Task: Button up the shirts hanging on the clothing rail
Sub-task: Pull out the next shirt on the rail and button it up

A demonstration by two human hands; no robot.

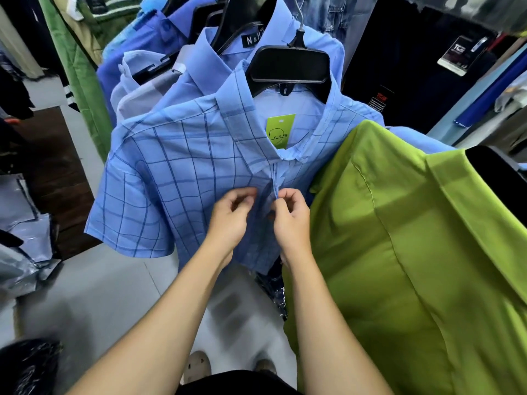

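Note:
A light blue checked short-sleeved shirt [176, 178] hangs in front of me on a black hanger [289, 65], with a green tag [280, 132] inside its collar. My left hand [232, 215] has its fingers curled at the shirt's front, just left of the placket, pinching the cloth. My right hand [289, 216] pinches the placket edge below the collar. The button itself is hidden by my fingers. A lime green shirt [399, 266] hangs close on the right, touching the blue one.
Several more blue shirts [199, 52] hang behind on black hangers. A green garment [77, 75] hangs at the back left, dark clothing [399, 67] at the back right. Plastic-wrapped packs [22, 229] lie on the floor to the left. My feet [199, 364] stand on grey floor.

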